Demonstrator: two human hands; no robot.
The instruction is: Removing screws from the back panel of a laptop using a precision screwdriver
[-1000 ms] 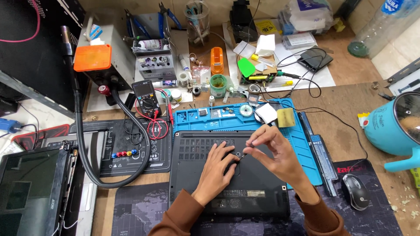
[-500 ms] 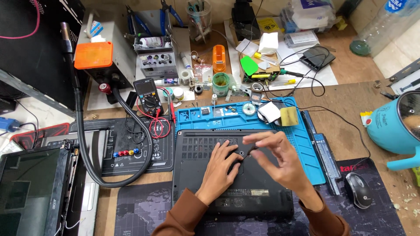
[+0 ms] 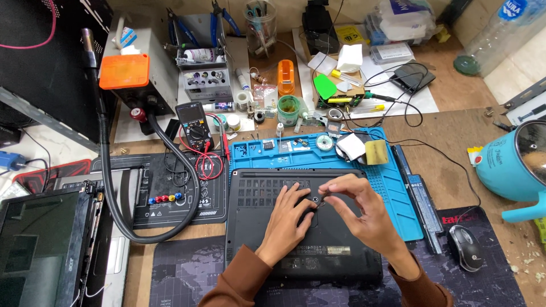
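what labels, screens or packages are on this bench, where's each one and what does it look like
Multimeter: left of the blue mat, dark body, pale grey screen.
Sticker label: on the black laptop base, near the left hand and right hand; pale strip.
Laptop screen: far left, dark, off.
Plastic bottle: top right, clear, blue label.
Packet: top, clear with white contents.

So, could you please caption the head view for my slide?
Both hands, left hand and right hand, meet on an upturned black laptop.

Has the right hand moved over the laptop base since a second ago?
Yes. The right hand has drifted slightly left toward the left hand, judged against the black laptop base; fingertips now nearly meet.
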